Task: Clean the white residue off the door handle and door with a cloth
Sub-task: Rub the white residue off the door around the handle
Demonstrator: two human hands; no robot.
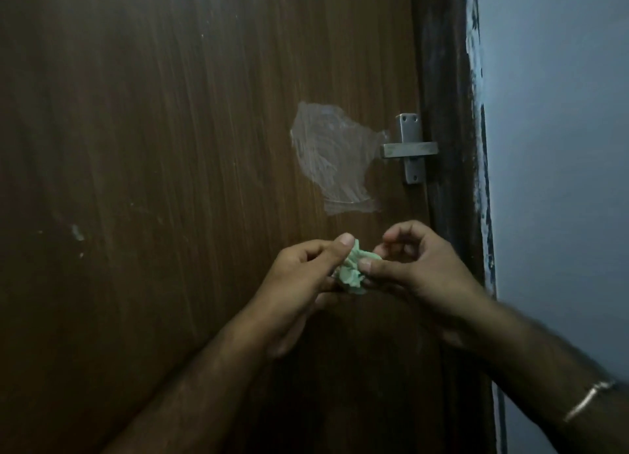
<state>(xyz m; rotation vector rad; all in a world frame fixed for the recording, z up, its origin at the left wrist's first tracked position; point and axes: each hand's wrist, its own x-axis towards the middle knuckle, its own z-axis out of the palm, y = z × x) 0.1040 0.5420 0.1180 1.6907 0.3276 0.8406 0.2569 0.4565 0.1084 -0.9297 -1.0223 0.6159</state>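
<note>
Dim light falls on a dark brown wood-grain door (pixel 170 147) that fills most of the view, with a darker frame at its edge and a pale blue painted wall (pixel 561 181) beyond it. Both hands are raised in front of the door's lower part, working one small crumpled pale green cloth (pixel 352 271) between them. The left hand (pixel 299 276) has its thumb pressed on the cloth's upper left, with the other fingers curled under and behind the wad. The right hand (pixel 418 266) pinches the cloth's right side with its thumb tip on the front, while its forefinger arches loosely above and its remaining fingers fold in behind; neither hand is spread open. Above the fingertips, well apart from them, a broad patch of smeared white residue (pixel 330 157) lies on the door, streaked and reaching right until it touches a brushed metal lever handle (pixel 408 150) on its upright plate. That handle sits above and a little right of the right forefinger. A thin silver-coloured bangle (pixel 589 401) circles the right wrist.
</note>
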